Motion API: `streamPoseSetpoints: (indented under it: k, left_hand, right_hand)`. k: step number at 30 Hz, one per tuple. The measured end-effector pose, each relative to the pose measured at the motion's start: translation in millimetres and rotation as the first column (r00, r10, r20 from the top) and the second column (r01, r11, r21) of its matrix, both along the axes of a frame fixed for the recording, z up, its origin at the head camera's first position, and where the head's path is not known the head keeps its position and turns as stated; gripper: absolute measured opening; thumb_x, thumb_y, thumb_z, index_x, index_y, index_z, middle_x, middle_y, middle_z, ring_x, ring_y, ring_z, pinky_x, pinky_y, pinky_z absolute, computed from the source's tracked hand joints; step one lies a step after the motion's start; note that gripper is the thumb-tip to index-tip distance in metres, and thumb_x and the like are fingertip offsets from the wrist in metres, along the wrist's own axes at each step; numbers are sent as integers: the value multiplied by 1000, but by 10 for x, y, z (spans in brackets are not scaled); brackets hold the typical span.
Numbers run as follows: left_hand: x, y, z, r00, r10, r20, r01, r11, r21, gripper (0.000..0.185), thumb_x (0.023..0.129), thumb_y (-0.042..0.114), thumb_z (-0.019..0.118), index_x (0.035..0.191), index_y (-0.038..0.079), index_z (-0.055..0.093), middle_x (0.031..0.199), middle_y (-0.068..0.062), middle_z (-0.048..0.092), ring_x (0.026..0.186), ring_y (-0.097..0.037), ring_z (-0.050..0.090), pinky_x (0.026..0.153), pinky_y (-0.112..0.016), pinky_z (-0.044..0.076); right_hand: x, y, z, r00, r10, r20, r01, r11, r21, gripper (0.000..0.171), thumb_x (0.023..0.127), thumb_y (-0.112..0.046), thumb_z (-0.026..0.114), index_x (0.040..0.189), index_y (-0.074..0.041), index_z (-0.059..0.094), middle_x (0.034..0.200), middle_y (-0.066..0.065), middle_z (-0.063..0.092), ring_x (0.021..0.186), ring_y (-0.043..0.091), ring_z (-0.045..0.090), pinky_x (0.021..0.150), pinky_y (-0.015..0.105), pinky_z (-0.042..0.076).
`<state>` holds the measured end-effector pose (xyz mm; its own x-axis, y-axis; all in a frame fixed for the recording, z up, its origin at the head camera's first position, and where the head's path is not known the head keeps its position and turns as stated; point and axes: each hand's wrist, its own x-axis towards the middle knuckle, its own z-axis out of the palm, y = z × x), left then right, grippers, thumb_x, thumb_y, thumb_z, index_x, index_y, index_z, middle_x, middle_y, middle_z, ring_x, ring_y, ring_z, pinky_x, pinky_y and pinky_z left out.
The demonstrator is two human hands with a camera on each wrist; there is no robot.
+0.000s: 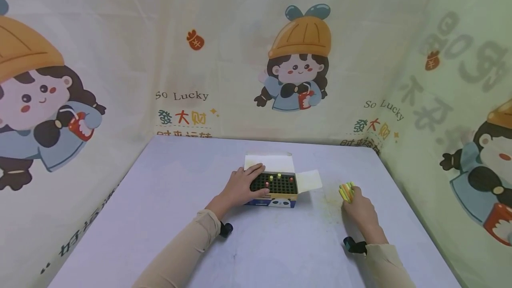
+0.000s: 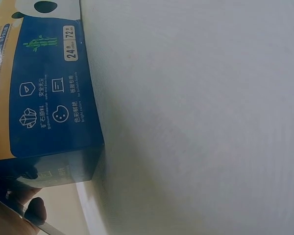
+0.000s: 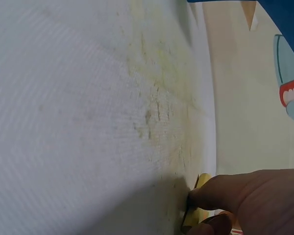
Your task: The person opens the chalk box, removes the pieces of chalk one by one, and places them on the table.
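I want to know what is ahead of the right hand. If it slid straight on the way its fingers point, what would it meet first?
Apart from the chalk sticks the right hand grips, bare table lies ahead, then probably the backdrop; depth is unclear.

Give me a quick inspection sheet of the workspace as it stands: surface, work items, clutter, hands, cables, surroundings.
Surface: pale table, yellowish dusty smears near the right hand.
Work items: open chalk box with a dark grid tray, a few coloured sticks standing in it; bundle of chalk sticks, yellow and orange.
Clutter: nothing seen.
Hands: left hand rests on the box's left side; right hand grips the bundle on the table.
Cables: nothing seen; dark wrist bands only.
Surroundings: cartoon-print cloth backdrop on three sides.
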<state>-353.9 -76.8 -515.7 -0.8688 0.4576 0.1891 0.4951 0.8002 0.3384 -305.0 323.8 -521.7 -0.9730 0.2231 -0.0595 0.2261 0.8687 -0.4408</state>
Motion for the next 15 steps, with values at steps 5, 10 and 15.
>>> streamPoseSetpoints:
  k: [5, 10, 15]
  left_hand:
    - [-5, 4, -11, 1000, 3, 4, -3, 1000, 0, 84, 95, 72, 56, 164, 31, 31, 170, 7, 29, 146, -55, 35, 111, -67, 33]
    - [-19, 6, -28, 1000, 4, 4, -4, 1000, -11, 85, 95, 73, 55, 165, 32, 30, 171, 7, 28, 146, -54, 35, 111, -67, 33]
    - [-12, 7, -20, 1000, 1, 2, -1, 1000, -5, 86, 95, 73, 55, 165, 30, 30, 171, 6, 28, 146, -56, 34, 111, -68, 33]
  right_hand:
    - [10, 6, -21, 1000, -6, -21, 5, 1000, -5, 62, 96, -17, 55, 147, 11, 33, 116, 42, 59, 85, 39, 60, 67, 48, 49]
    - [-5, 17, -47, 1000, -15, -22, 15, 1000, -16, 60, 97, -17, 55, 145, 12, 35, 117, 42, 59, 86, 39, 61, 69, 49, 50]
    - [-19, 31, -75, 999, -16, -38, 15, 1000, -21, 57, 97, -18, 55, 143, 11, 38, 114, 41, 60, 83, 37, 60, 66, 46, 49]
